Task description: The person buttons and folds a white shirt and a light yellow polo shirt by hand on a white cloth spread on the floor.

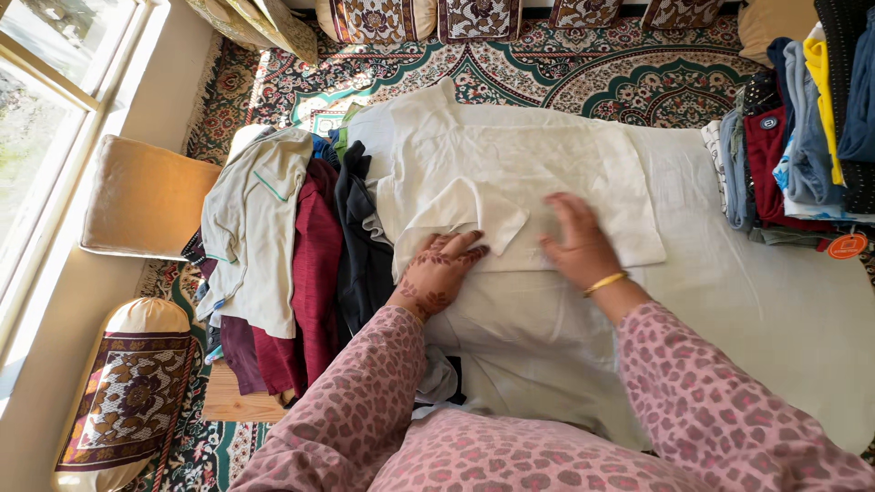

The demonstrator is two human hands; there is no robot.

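A white garment point(510, 173) lies spread flat on a white sheet-covered surface point(784, 301) in front of me. My left hand point(439, 270), marked with henna, presses palm down on a folded sleeve or corner of the garment. My right hand point(577, 244), with a gold bangle at the wrist, lies flat on the garment's lower middle, fingers spread. Neither hand grips anything. Pink leopard-print sleeves cover both my arms.
A heap of unfolded clothes point(292, 255), cream, maroon and dark, lies at the left. A stack of folded clothes point(793, 146) stands at the right. Cushions point(137, 196) and a bolster point(128, 401) sit by the window on a patterned carpet point(583, 64).
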